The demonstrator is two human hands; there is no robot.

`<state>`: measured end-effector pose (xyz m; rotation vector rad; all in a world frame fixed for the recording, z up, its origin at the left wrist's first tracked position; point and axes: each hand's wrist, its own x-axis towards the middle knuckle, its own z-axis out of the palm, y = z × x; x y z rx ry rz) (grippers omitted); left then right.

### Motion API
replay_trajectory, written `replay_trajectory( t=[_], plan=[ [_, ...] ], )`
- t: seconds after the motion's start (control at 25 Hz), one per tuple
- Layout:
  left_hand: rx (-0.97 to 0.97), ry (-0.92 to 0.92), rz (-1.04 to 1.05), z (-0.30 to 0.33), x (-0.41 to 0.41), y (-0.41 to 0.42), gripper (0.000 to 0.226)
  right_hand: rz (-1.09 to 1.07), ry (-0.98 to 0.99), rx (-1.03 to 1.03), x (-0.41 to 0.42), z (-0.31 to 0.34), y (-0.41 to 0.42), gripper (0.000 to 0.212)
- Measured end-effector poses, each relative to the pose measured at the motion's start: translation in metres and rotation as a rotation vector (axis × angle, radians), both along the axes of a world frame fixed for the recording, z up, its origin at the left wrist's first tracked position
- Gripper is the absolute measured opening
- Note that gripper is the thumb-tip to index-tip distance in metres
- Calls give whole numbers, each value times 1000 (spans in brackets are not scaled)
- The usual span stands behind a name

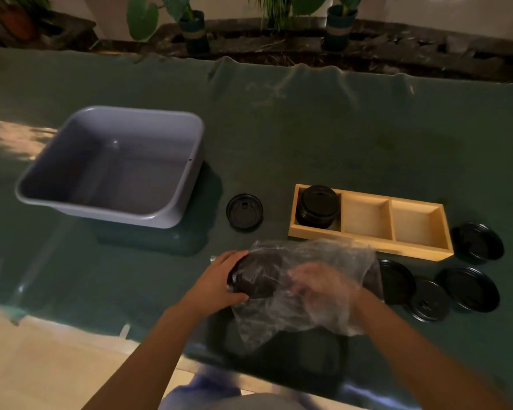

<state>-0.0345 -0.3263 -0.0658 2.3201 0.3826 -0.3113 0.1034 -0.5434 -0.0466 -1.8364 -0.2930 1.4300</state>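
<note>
A clear plastic bag lies at the table's near edge with a stack of black lids inside it. My left hand grips the closed end of that stack from outside the bag. My right hand is inside the bag, seen through the plastic, with its fingers curled toward the lids; what it holds cannot be told. A wooden three-compartment tray stands just beyond, and its left compartment holds a stack of black lids.
A grey plastic tub stands at the left on the green cloth. One black lid lies between tub and tray. Several loose black lids lie to the right of the bag. Potted plants line the far wall.
</note>
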Motion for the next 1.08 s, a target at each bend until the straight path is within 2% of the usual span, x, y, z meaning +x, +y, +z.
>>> replay_trajectory(
  t=[0.08, 0.16, 0.24, 0.44, 0.6, 0.72, 0.76, 0.88, 1.08],
  plan=[
    [-3, -7, -6, 1, 0, 1, 90, -265, 104, -24, -8, -9, 20, 42],
    [-13, -13, -7, 0, -2, 0, 91, -388, 255, 27, -13, -21, 29, 31],
    [-19, -28, -3, -2, -6, 0, 92, -378, 304, 102, -15, -37, 35, 23],
    [-36, -85, -23, -6, -16, -1, 91, -376, 446, 157, -19, -63, 47, 45],
    [-31, -95, -29, -7, -18, 0, 91, -312, 419, 119, -15, -61, 44, 47],
    [-53, -107, -4, -8, -19, 2, 91, -291, 394, 146, -11, -49, 32, 31],
    [-59, -110, 0, -8, -19, 3, 91, -305, 387, 150, -10, -45, 26, 27],
    [-59, -106, -16, -9, -18, 2, 91, -350, 314, 114, -17, -42, 22, 37],
    [-17, -112, -48, -11, -21, -2, 91, -376, 274, 155, -34, -27, 33, 25]
  ],
)
